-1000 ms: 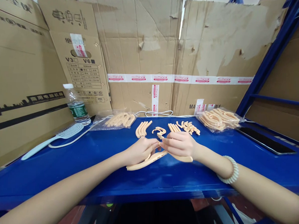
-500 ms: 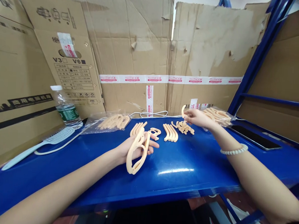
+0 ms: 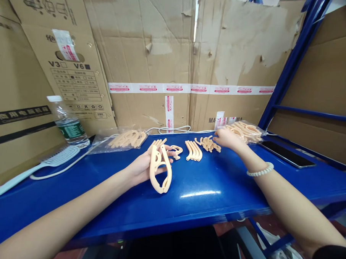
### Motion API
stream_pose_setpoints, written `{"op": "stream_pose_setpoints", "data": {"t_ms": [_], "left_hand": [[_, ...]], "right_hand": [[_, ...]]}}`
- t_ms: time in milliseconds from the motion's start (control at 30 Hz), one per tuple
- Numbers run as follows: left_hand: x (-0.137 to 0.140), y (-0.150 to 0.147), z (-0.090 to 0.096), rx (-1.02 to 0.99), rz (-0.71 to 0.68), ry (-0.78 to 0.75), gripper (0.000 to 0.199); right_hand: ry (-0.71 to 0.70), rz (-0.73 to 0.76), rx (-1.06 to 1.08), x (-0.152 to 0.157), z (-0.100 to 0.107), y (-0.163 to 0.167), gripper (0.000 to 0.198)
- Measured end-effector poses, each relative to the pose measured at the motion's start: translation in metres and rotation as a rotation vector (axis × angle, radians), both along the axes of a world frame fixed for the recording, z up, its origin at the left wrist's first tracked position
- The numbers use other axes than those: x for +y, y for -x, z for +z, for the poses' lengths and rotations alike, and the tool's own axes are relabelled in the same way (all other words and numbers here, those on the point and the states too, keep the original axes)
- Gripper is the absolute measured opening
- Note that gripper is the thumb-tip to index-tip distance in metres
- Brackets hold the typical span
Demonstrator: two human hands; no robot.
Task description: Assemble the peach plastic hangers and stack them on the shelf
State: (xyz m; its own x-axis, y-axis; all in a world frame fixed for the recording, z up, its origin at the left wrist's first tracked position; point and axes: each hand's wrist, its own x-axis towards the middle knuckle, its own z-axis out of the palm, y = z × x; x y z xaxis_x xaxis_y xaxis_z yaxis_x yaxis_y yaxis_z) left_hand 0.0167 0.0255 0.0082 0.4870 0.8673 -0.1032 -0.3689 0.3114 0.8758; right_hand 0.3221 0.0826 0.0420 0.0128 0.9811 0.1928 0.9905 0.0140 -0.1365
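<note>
Two bare hands are over one blue table (image 3: 198,210); the left hand (image 3: 141,167) has one beige hanger (image 3: 152,173); beyond it stand four curved strips (image 3: 193,151) side by side in a row, one heap of small hooked pieces (image 3: 209,145) too tangled to count, and two clear bags of beige parts, the left bag (image 3: 129,139) and the right bag (image 3: 244,132); one bottle (image 3: 70,128), one pale brush (image 3: 59,157), one phone (image 3: 286,153) and one beaded bracelet (image 3: 260,171), on the right wrist, complete the count; a further row of strips behind the left hand is partly hidden.

The hanger is smooth and matt, its two curved arms folded into a narrow loop that meets at the bottom, with smaller curved parts between them near the top; it is raised in front of the left palm, above the near middle of the table.

The left fingers are partly curled around the hanger, their tips showing past its right side; the right hand (image 3: 227,138) has its fingers bunched, tips at the heap's right edge; whether they grip a piece, I cannot tell.
</note>
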Motion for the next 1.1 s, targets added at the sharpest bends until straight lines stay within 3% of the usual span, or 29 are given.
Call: {"op": "stream_pose_setpoints", "data": {"t_ms": [67,167,233,333,500,600,700,800,900,1000,1100], "left_hand": [[0.001,0.001,-0.001,-0.004,0.006,-0.005,0.018],[0.002,0.003,-0.002,-0.002,0.022,-0.020,0.019],[0.003,0.003,-0.003,-0.006,0.026,-0.045,0.021],[0.005,0.004,-0.006,-0.005,0.027,-0.060,0.025],[0.003,0.004,-0.003,-0.005,0.069,-0.005,0.026],[0.001,0.000,-0.001,-0.027,0.092,0.008,0.039],[-0.002,-0.005,-0.006,0.062,0.077,-0.088,0.034],[-0.003,-0.007,-0.014,0.281,0.117,-0.222,0.023],[-0.004,-0.006,-0.017,0.426,0.189,-0.348,0.030],[-0.005,-0.004,-0.014,0.401,0.261,-0.424,0.036],[-0.007,-0.004,-0.010,0.344,0.316,-0.469,0.039]], "right_hand": [[-0.214,0.172,0.056,-0.012,0.000,0.016,0.025],[-0.515,0.758,0.197,-0.042,-0.003,0.054,0.027],[-0.486,1.066,0.140,-0.063,-0.009,0.078,0.023],[-0.436,1.276,0.020,-0.081,-0.022,0.101,0.019],[-0.475,1.295,-0.123,-0.080,-0.038,0.109,0.022],[-0.528,1.263,-0.152,-0.076,-0.042,0.110,0.026],[-0.564,1.233,-0.189,-0.074,-0.045,0.110,0.025],[-0.582,1.195,-0.271,-0.072,-0.048,0.109,0.018],[-0.604,1.134,-0.362,-0.072,-0.048,0.107,0.017],[-0.640,1.008,-0.368,-0.073,-0.044,0.107,0.018],[-0.584,0.863,-0.324,-0.072,-0.041,0.106,0.016]]}}
